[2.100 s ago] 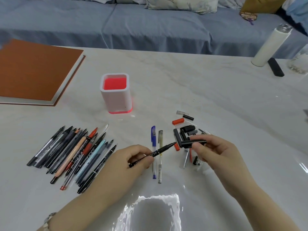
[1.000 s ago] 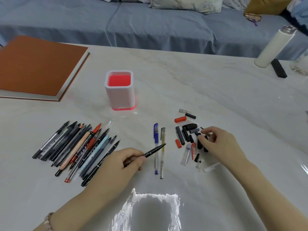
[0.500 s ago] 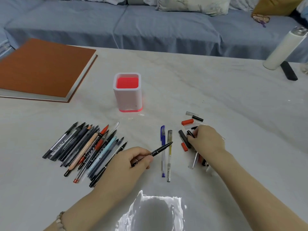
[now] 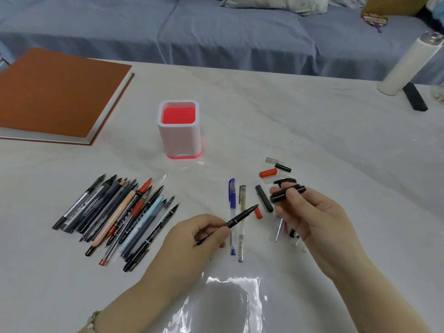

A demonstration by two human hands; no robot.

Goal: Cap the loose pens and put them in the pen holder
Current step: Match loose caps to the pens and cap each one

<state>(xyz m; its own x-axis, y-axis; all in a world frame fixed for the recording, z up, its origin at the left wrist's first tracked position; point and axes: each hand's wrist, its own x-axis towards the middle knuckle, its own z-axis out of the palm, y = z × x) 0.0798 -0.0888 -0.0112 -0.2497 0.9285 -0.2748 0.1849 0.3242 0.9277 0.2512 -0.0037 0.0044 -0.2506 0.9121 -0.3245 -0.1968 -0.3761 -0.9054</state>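
A thin black uncapped pen (image 4: 236, 218) is held over the near middle of the table, pinched at its rear half between the curled thumb and fingers of the left hand (image 4: 194, 239), with its tip pointed up and to the right; a short black plastic cap (image 4: 288, 193) is pinched between the thumb and curled fingers of the right hand (image 4: 314, 219), near the pen's tip but apart from it; around and beneath that hand a scatter of loose caps (image 4: 263, 198), black, red and clear, is spread on the white marble table (image 4: 324, 131); between the hands a blue-capped pen (image 4: 231, 207) and a clear-barrelled capped pen (image 4: 241, 234) are laid side by side; to the left a row of uncapped pens (image 4: 115, 217) is laid out; farther back, a white square pen holder with a red inside (image 4: 179, 140) is stood upright; a brown hardcover book (image 4: 55, 92) is seen at the far left, a white cylindrical bottle (image 4: 408, 63) at the far right, and a blue sofa (image 4: 216, 32) behind the table.
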